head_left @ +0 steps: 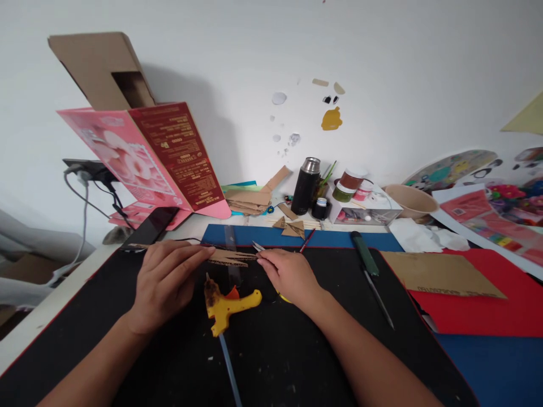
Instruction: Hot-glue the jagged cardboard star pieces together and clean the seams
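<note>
A cut piece of brown cardboard (229, 258) with long pointed strips stretches between my hands above the black mat. My left hand (167, 280) is closed on its left part, fingers lying over the top. With thumb and index finger, my right hand (291, 277) pinches the strips' tips at the right end. Scissors (257, 246) lie partly hidden by my right hand, their blades showing beyond it and a bit of yellow handle below. Nearer to me, a yellow glue gun (229, 305) rests on the mat, with a long glue stick (230, 370) out of its back.
A green utility knife (365, 254) and a pen (379, 299) lie on the right of the mat (331, 339). Cardboard (441, 274) rests on red sheets farther right. Behind stand a black flask (305, 189) and paint jars (351, 180). A pink box (139, 158) leans at left beside a phone (153, 226).
</note>
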A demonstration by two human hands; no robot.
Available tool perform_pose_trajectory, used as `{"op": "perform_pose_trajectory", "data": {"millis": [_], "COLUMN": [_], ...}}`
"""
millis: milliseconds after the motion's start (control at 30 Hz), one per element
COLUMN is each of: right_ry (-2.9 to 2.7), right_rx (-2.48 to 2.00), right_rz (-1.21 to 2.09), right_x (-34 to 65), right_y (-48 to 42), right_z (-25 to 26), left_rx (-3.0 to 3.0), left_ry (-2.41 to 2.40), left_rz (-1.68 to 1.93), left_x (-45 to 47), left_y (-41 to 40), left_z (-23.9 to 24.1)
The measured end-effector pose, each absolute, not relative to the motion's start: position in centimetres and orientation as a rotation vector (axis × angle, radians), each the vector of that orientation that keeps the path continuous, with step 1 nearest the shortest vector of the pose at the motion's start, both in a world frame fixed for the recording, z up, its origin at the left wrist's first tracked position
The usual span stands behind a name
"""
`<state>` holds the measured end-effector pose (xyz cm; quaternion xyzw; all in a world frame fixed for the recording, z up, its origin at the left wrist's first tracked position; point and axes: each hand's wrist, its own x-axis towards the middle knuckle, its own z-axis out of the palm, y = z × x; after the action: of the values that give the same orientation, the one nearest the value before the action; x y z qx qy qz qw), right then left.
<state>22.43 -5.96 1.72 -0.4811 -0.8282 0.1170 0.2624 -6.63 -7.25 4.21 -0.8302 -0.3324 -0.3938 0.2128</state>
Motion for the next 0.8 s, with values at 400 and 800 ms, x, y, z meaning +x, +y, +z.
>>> {"op": "perform_pose_trajectory", "data": {"millis": [400,800], "right_ry": [-2.214,-2.256], "right_rx": [-1.273,-1.265], "right_rz": [0.326,0.267], "right_x": [22.63,22.82], "right_y": [-5.85,-5.73], "right_z": [1.46,1.50], "left_rx": [-2.299,-2.306], "left_ry": [-0.905,-0.904], "left_rz": [-1.079,-1.084], "left_x": [-6.57,-6.75], "left_y": [-7.23,-7.12], "left_z": [4.37,4.05]}}
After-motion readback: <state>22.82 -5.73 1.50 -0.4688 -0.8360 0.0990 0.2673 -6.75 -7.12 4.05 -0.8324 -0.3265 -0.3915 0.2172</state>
